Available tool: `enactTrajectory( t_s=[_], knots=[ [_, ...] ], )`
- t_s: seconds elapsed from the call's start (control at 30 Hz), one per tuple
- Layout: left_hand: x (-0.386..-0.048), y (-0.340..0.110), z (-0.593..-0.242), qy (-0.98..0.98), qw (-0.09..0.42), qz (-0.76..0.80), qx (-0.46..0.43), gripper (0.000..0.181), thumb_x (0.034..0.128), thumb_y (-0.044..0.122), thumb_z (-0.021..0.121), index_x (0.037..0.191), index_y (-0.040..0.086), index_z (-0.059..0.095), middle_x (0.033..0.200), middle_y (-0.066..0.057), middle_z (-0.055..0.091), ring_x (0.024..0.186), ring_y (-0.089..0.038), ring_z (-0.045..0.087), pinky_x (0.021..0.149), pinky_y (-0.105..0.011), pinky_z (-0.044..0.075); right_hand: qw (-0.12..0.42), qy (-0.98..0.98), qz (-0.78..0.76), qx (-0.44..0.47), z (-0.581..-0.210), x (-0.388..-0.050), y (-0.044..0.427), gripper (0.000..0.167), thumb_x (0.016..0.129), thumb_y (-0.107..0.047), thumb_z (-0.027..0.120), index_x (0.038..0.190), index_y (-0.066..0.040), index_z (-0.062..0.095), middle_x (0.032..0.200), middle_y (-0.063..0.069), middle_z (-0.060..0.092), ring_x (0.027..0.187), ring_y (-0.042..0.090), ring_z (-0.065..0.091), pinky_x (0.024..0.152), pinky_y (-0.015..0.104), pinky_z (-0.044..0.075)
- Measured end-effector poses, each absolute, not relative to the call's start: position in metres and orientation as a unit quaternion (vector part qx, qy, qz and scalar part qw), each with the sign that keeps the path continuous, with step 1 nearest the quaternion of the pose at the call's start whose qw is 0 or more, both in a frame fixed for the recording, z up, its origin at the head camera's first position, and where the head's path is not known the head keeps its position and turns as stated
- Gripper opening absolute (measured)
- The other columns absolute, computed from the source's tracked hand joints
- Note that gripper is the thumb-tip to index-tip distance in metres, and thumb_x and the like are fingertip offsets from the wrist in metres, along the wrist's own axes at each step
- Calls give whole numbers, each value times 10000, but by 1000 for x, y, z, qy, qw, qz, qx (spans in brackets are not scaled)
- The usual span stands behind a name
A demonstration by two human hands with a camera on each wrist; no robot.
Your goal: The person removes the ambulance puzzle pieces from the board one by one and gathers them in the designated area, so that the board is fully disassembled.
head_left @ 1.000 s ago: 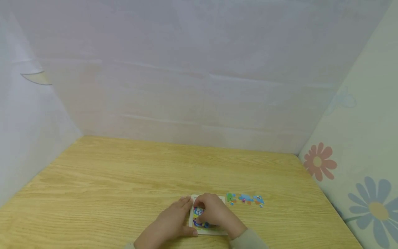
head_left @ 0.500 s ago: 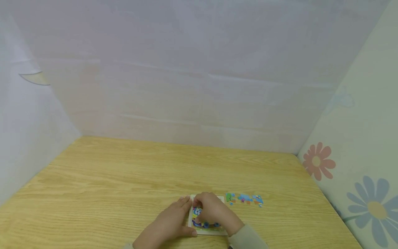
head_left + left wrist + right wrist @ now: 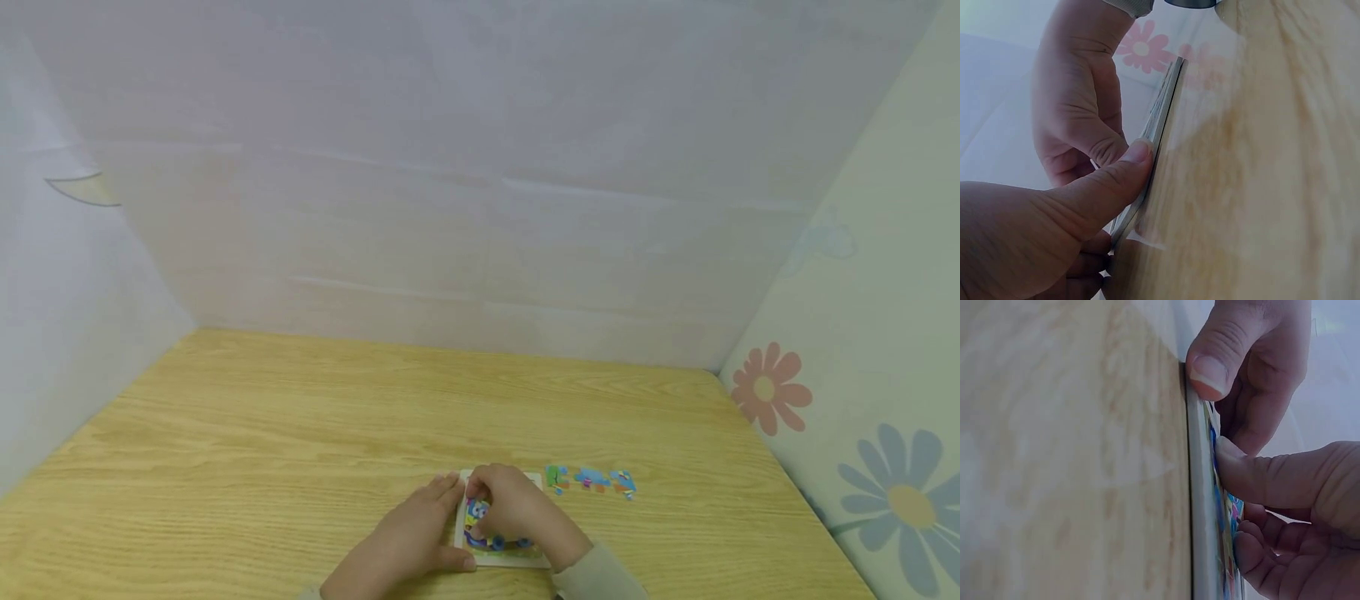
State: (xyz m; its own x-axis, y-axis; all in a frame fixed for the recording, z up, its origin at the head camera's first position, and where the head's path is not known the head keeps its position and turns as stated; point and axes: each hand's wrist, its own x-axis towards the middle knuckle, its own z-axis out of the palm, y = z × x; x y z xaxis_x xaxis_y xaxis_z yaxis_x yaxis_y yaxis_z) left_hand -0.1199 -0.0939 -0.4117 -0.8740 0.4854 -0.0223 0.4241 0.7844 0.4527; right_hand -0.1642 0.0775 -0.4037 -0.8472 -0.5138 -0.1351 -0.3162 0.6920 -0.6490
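Note:
A framed jigsaw puzzle (image 3: 459,533) with a pale border lies near the front of the table, its colourful cartoon picture partly covered by my hands. My left hand (image 3: 412,525) holds the frame's left side, thumb on the near corner and fingers toward the far corner. Over the picture is my right hand (image 3: 513,504), thumb and fingertips bent together. In the right wrist view they pinch a small colourful puzzle piece (image 3: 1235,509) at the puzzle's surface; most of it is hidden. In the left wrist view, the frame's edge (image 3: 1163,119) runs under the left thumb.
Loose puzzle pieces lie right of the frame: a green one (image 3: 555,477), a light blue one (image 3: 592,477) and a blue one (image 3: 622,481). The wooden table (image 3: 300,433) meets pale cloth walls at the back and sides.
My right hand has shifted very slightly over the picture, and a second blue wheel now shows beneath it. The left hand stays at the frame's edge.

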Motion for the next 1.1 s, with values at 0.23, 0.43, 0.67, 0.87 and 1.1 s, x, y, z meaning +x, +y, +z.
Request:
enactTrajectory(
  t_s=[0.23, 0.43, 0.67, 0.87, 1.1],
  knots=[
    [-120, -94, -413, 942, 71, 225, 240, 939, 679, 542, 710, 1357, -37, 415, 1432, -201, 379, 1312, -392, 350, 1015, -552, 357, 161, 883, -378, -227, -413, -166, 83, 351, 628, -36, 814, 854, -143, 568, 837, -45, 512, 786, 113, 458, 696, 231, 443],
    [-120, -93, -413, 943, 77, 226, 233, 933, 681, 540, 716, 1358, -29, 418, 1434, -195, 379, 1311, -391, 352, 1022, -544, 354, 157, 862, -422, -234, -420, -165, 88, 334, 660, -55, 795, 871, -152, 554, 859, -45, 487, 821, 129, 436, 736, 223, 425],
    [-120, -93, -412, 943, 80, 227, 230, 930, 681, 533, 718, 1354, -35, 419, 1438, -195, 372, 1315, -389, 345, 1032, -542, 344, 155, 848, -452, -230, -427, -166, 91, 293, 699, -51, 765, 875, -179, 569, 806, -70, 479, 769, 106, 435, 675, 180, 408],
    [-120, -93, -411, 942, 82, 229, 229, 923, 688, 531, 716, 1355, -33, 419, 1441, -193, 368, 1319, -387, 340, 1037, -541, 340, 152, 839, -476, -215, -427, -169, 93, 161, 761, -78, 729, 868, -155, 637, 781, -53, 540, 721, 107, 478, 634, 186, 427],
    [-121, -93, -410, 944, 79, 227, 228, 917, 695, 524, 720, 1355, -37, 418, 1439, -191, 373, 1316, -389, 344, 1041, -536, 339, 154, 831, -496, -202, -426, -172, 95, 53, 830, -142, 678, 880, -124, 670, 786, -35, 590, 716, 108, 514, 610, 185, 447]
  ],
)
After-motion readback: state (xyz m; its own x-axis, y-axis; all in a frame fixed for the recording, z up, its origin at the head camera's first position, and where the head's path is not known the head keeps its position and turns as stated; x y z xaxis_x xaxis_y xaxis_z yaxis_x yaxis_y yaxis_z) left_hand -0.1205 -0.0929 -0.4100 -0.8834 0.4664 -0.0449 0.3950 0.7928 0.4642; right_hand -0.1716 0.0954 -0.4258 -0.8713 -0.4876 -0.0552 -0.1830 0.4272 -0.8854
